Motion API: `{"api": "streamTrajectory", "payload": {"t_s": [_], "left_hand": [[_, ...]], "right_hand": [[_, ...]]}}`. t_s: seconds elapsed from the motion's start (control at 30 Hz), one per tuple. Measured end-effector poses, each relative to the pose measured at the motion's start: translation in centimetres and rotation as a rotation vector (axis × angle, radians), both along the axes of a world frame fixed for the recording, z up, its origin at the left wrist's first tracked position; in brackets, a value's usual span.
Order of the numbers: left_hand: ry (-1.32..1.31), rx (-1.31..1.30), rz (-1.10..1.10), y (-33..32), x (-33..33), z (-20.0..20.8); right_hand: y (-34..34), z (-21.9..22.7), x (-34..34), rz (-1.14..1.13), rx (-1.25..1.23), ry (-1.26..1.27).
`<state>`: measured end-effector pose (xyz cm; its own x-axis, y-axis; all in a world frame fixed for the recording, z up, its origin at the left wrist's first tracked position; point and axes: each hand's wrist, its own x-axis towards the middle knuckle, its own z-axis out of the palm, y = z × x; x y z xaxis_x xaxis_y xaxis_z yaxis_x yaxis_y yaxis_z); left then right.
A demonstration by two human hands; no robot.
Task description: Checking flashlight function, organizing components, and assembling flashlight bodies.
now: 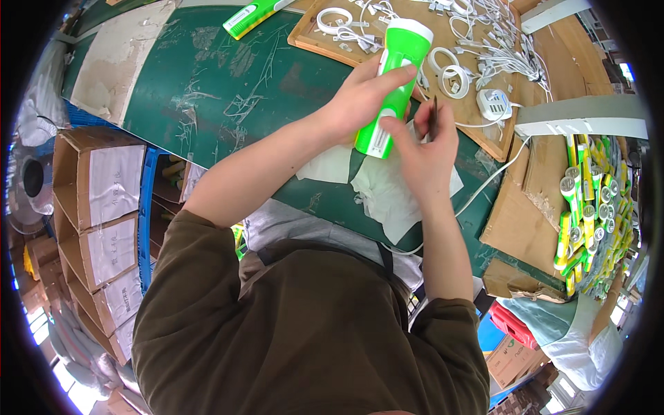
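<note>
A green flashlight (402, 52) with a white head rim and a pale label near its tail is tilted above the table. My left hand (361, 102) is wrapped round its body, thumb across the front. My right hand (430, 155) is closed at the tail end, its thumb against the label. Between its fingers stands a thin dark tool (434, 116), whose kind I cannot make out. Crumpled white tissue or cloth (391, 207) lies under my right hand, and a flat white piece (325, 167) lies beside it.
A wooden board (318, 38) at the back holds white cables and a white multi-port charger (493, 105). Another green flashlight (252, 17) lies at the far edge of the green table (180, 83). Many flashlights (588, 207) are heaped at right. Cardboard bins (104, 180) stand left.
</note>
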<state>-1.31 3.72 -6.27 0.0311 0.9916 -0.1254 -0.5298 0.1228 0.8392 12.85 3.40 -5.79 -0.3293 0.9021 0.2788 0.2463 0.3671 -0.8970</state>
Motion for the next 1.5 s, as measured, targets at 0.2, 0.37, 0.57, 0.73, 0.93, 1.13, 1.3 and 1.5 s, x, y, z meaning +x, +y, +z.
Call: {"api": "streamTrajectory", "payload": {"t_s": [0.2,0.37,0.57,0.73,0.93,1.13,1.3,1.5], "left_hand": [[-0.038,-0.021,0.044,0.1,-0.9,0.6],[-0.41,0.028,-0.031,-0.1,-1.7,1.2],[-0.096,0.074,-0.121,-0.1,-2.1,0.5],[-0.174,0.072,-0.204,0.2,-1.7,0.1],[-0.074,-0.061,-0.216,0.0,-0.5,-0.4],[-0.098,-0.06,-0.263,-0.1,-0.5,-0.5],[-0.135,-0.017,-0.232,0.0,-0.7,-0.1],[-0.208,0.031,-0.231,-0.1,-1.2,-0.3]], "right_hand": [[4.0,-0.9,1.7,-0.193,0.471,-0.28],[3.6,-0.2,2.3,-0.233,0.385,-0.357],[2.2,0.5,2.5,-0.12,0.128,0.149],[1.3,0.4,1.9,-0.058,0.174,0.123],[1.0,0.4,1.5,-0.084,0.131,0.133],[1.1,0.4,1.7,-0.142,0.082,0.098],[1.5,-0.1,1.6,-0.2,0.148,0.032],[1.4,0.0,1.7,-0.191,0.283,0.033]]}}
